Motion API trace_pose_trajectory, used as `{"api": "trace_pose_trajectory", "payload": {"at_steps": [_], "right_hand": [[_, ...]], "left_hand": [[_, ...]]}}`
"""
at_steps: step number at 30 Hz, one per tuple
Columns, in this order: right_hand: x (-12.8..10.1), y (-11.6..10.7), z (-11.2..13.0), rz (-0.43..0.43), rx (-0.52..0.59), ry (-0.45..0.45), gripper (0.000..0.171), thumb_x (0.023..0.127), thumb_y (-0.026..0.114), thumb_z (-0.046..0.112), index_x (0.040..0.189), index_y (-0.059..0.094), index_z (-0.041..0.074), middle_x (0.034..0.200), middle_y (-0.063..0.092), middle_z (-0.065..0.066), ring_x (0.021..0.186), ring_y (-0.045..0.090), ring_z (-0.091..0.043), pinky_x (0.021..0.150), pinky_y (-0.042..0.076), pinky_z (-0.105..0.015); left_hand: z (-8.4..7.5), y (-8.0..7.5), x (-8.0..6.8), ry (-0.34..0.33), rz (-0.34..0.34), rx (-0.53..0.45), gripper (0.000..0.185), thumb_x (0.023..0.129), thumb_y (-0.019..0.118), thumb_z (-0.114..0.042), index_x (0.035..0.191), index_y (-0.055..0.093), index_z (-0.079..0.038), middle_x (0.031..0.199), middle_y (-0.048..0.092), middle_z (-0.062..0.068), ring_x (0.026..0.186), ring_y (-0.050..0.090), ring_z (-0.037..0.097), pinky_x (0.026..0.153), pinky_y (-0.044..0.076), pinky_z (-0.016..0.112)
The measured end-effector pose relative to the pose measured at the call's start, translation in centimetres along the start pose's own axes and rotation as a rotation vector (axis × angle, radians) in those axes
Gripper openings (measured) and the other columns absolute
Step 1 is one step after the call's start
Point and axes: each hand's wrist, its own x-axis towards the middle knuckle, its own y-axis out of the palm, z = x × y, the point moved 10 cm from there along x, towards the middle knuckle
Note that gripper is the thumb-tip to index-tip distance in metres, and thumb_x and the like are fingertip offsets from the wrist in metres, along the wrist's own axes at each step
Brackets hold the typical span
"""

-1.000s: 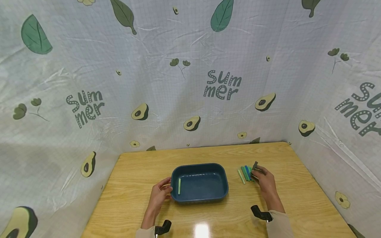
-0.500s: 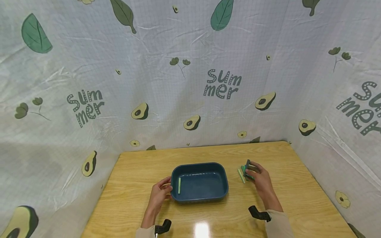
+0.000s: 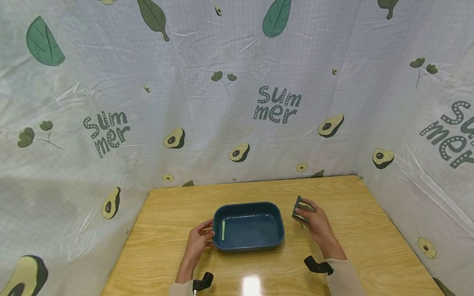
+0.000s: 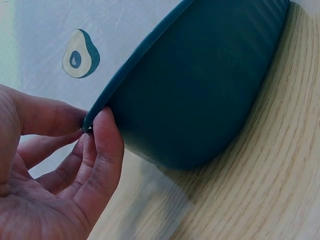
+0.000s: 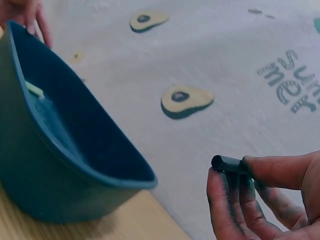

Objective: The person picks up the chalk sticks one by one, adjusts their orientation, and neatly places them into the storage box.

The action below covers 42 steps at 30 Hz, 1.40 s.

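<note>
Legible text: "summer", split over two lines as "sum / mer", printed on the backdrop cloth (image 3: 237, 102). It is repeated at left, centre and right in the head view; partly visible in the right wrist view.

A tray (image 3: 275, 238) sits mid-table (image 3: 370, 230) with one stick (image 3: 223, 230) in its left end; more sticks (image 3: 303, 225) lie right of it.
</note>
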Motion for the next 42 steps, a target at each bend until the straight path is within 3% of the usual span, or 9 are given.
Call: {"api": "trace_pose_trajectory", "payload": {"at_steps": [16,26,32,42], "right_hand": [[0.1,5.0,0.5,0.117,-0.111,-0.001,0.059,0.094,0.061,0.004,0.148,0.035,0.001,0.118,0.061,-0.011,0.100,0.066,-0.019,0.096,0.053,-0.045],[0.3,8.1,0.0,0.151,-0.195,0.010,0.056,0.093,0.062,0.004,0.145,0.041,0.002,0.128,0.058,-0.024,0.098,0.066,-0.018,0.090,0.056,-0.046],[0.8,9.3,-1.1,0.158,-0.205,0.047,0.055,0.093,0.061,0.003,0.145,0.043,0.005,0.130,0.057,-0.026,0.102,0.067,-0.025,0.089,0.056,-0.046],[1.6,11.2,-2.7,0.182,-0.169,0.068,0.054,0.091,0.063,0.001,0.142,0.045,0.001,0.123,0.058,-0.027,0.095,0.068,-0.024,0.085,0.058,-0.045]], "left_hand": [[-0.1,-0.1,0.1,0.006,0.009,-0.005,0.048,0.091,0.058,0.004,0.139,0.053,-0.001,0.131,0.054,0.022,0.090,0.057,0.015,0.063,0.057,0.036],[0.2,-0.1,0.2,-0.002,0.007,-0.001,0.048,0.092,0.058,0.003,0.139,0.053,-0.002,0.132,0.054,0.021,0.094,0.059,0.020,0.066,0.058,0.040],[-0.1,0.0,0.2,0.001,0.004,-0.007,0.048,0.092,0.058,0.004,0.139,0.053,-0.002,0.131,0.054,0.021,0.091,0.059,0.016,0.062,0.057,0.034],[-0.2,0.1,0.2,0.001,-0.003,0.003,0.048,0.091,0.057,0.005,0.138,0.054,-0.001,0.131,0.055,0.021,0.091,0.060,0.017,0.061,0.056,0.029]]}}
